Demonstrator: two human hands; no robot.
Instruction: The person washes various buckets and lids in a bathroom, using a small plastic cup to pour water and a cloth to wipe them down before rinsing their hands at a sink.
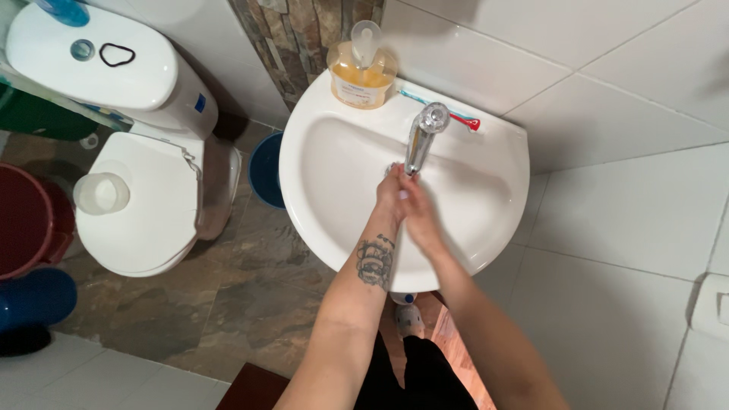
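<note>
My left hand point(390, 196) and my right hand point(419, 214) are pressed together over the bowl of a white round sink point(334, 152), right under the spout of a chrome tap point(422, 137). Neither hand holds an object; the fingers lie against each other. My left forearm carries a dark tattoo. Whether water runs from the tap is hard to see.
An amber soap pump bottle point(361, 70) and a toothbrush point(448, 112) rest on the sink's back rim. A white toilet point(144, 205) with a small cup on its lid stands to the left. Red and blue buckets sit at the far left. White tiled wall on the right.
</note>
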